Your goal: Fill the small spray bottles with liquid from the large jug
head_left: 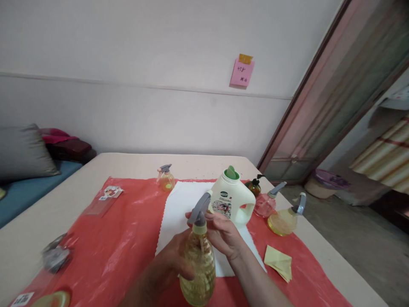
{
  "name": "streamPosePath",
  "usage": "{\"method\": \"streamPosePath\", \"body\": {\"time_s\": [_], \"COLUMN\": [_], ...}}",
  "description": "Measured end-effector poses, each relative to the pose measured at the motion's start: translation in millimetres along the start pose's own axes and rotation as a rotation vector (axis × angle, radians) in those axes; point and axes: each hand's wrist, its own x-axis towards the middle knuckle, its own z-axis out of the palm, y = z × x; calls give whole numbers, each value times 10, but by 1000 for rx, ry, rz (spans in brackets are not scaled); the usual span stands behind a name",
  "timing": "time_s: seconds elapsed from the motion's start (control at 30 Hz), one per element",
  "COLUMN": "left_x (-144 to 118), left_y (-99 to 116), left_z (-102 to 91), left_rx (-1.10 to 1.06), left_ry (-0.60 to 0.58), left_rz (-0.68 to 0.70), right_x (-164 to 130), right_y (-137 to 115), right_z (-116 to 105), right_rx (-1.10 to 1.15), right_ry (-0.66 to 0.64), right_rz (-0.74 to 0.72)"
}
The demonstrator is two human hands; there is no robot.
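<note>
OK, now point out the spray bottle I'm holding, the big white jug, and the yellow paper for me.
Held spray bottle (202, 275): head view, on its see-through yellowish body.
White jug (235, 199): head view, on its front, right of the label.
Yellow paper (278, 261): head view, on the top sheet.

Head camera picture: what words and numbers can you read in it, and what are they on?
"45g", it seems, handwritten on the pink note; the writing below is unclear.
Pale jug: label print too small to read.
Clear packet: print too small to read.
White sticker, lower left: too blurred to read.
</note>
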Motion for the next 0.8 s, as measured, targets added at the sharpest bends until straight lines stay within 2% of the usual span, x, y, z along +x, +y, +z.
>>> {"method": "streamPosePath", "body": {"time_s": [0.1, 0.23, 0.4, 0.7, 0.8], "left_x": [-9, -7, 10, 37, 35], "left_y": [-38, -67, -59, -2, 9], "left_z": [23, 28, 27, 57, 63], "left_rx": [-38, -51, 34, -9, 9], "left_ry": [-36, -29, 14, 31, 39], "left_rz": [-61, -80, -39, 84, 96], "right_x": [-66, -130, -108, -6, -21], "right_y": [-28, -49, -39, 79, 63], "right_z": [66, 134, 196, 312, 318], "right_rx": [-4, -15, -20, -33, -46], "right_ry": [-14, 10, 72, 249, 261], "right_rz": [27, 38, 16, -133, -136]}}
